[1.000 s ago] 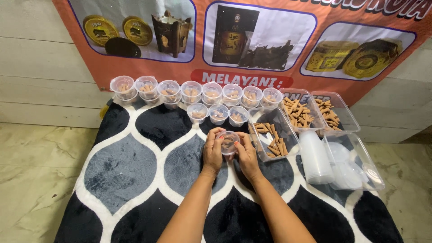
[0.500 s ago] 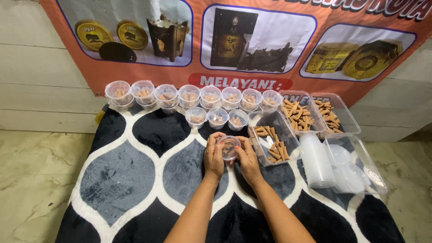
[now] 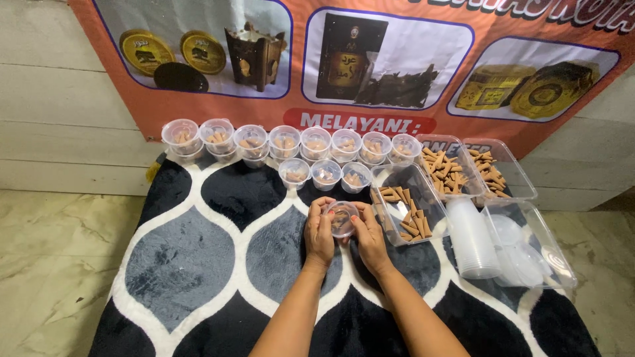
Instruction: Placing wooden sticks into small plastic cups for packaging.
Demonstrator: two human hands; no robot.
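— What's in hand?
— Small clear cup (image 3: 342, 218), brown cones inside, lid on. My left hand (image 3: 320, 233) and right hand (image 3: 370, 239) pinch its rim, mid-rug (image 3: 198, 264).
— Around it?
— Filled cups (image 3: 297, 142) along the rug's far edge; cone tray (image 3: 403, 205) just right, nothing blocking.

Both hands, left hand (image 3: 320, 233) and right hand (image 3: 370, 239), hold a small cup (image 3: 342, 217) over the middle of the rug (image 3: 198, 264). A row of filled cups (image 3: 284, 140) sits along the rug's far edge. Three more cups (image 3: 325, 174) sit just before that row. Trays of cones (image 3: 433, 178) lie at the far right corner. A stack of empty cups (image 3: 471, 238) lies by the right edge.
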